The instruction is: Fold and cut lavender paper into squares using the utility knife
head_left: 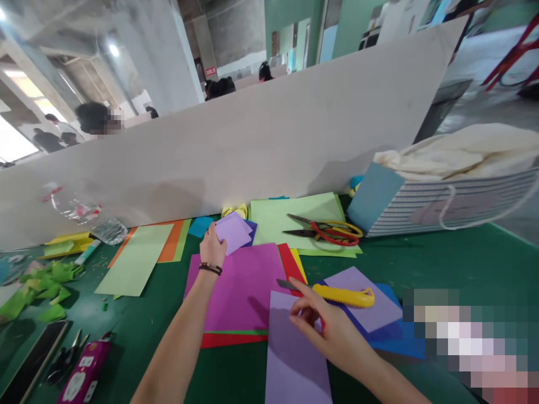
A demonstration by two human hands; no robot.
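**left hand** (213, 245): upper middle of the table, fingers loosely together, touching the left edge of a small lilac square (233, 232). Not clenched; whether it grasps the square, cannot tell.

**right hand** (330, 331): lower middle, fingers curled at the top end of a long lilac sheet (295, 359). Looks like a light pinch, but cannot tell.

**long lilac sheet:** long axis runs nearly top to bottom, reaching the bottom edge of the frame. Right hand is much nearer than left.

**yellow utility knife** (343, 295): lies crosswise just above the long lilac sheet, blade to the left, on a pale purple sheet (362, 300). Right index finger reaches over it near the blade end; right hand is nearer.

**between the hands:** magenta sheet (240, 286).

**upper right:** striped paper bag (458, 202), cream cloth (455, 151) bulging from its top.

**upper middle:** two pairs of scissors (301, 227) on a pale green sheet (273, 224).

**left:** clear plastic bottle (80, 213) on its side against a white partition board (231, 151).

**lower left:** pink pencil case (84, 365) on the green table (442, 264).
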